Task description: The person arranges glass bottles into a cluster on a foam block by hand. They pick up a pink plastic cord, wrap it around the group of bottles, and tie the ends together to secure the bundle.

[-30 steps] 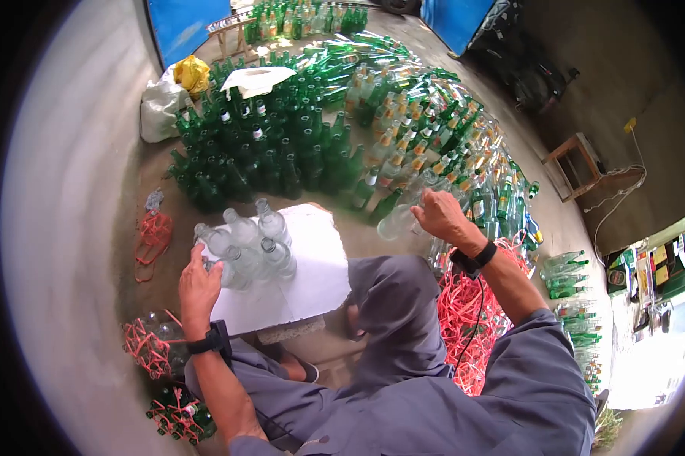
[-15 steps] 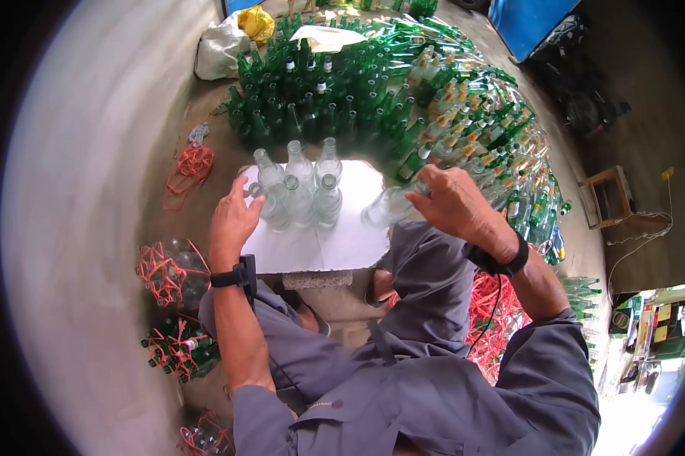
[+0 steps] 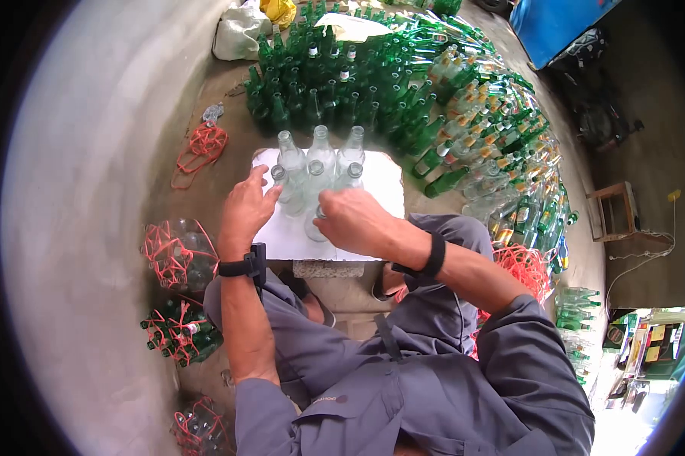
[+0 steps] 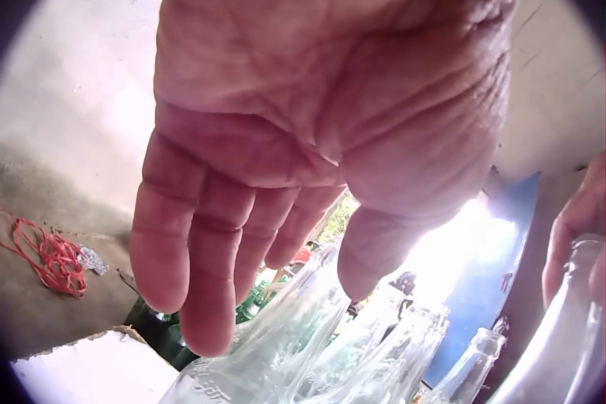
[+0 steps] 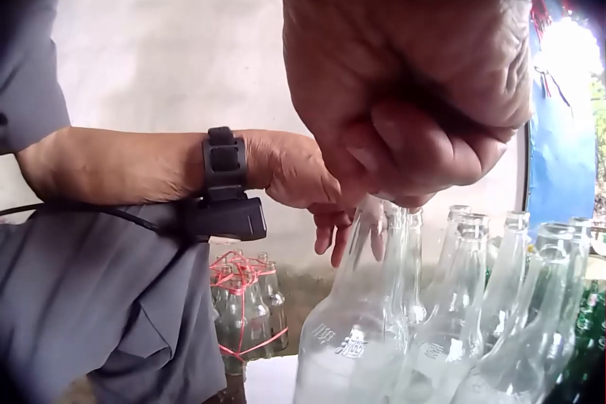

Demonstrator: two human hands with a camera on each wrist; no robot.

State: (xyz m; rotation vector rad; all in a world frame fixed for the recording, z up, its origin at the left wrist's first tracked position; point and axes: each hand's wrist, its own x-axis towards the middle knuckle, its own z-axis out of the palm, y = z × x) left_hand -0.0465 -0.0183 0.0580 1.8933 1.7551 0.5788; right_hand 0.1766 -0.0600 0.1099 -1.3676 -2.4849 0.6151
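Observation:
Clear glass bottles stand upright, close together, on a white board (image 3: 384, 194) in front of the person. The right hand (image 3: 358, 220) grips the neck of a clear bottle (image 3: 317, 229) at the near side of the group; in the right wrist view the right hand (image 5: 407, 91) has its fingers curled round the top of that bottle (image 5: 346, 347). The left hand (image 3: 249, 207) is at the group's left side, beside a bottle (image 3: 288, 190). In the left wrist view the left hand (image 4: 322, 120) has its fingers extended and relaxed, over the bottles (image 4: 275, 357); contact is unclear.
Many green bottles (image 3: 335, 83) stand beyond the board, with more bottles (image 3: 502, 129) at the right. Bundles tied with red strap (image 3: 177, 251) are at the left, and loose red strap (image 3: 202, 144) lies on the floor. A wooden stool (image 3: 613, 213) is at far right.
The right hand has brought its clear bottle leftward from the pile at the right to the near side of the group. The left hand has stayed beside the group. The head view has shifted.

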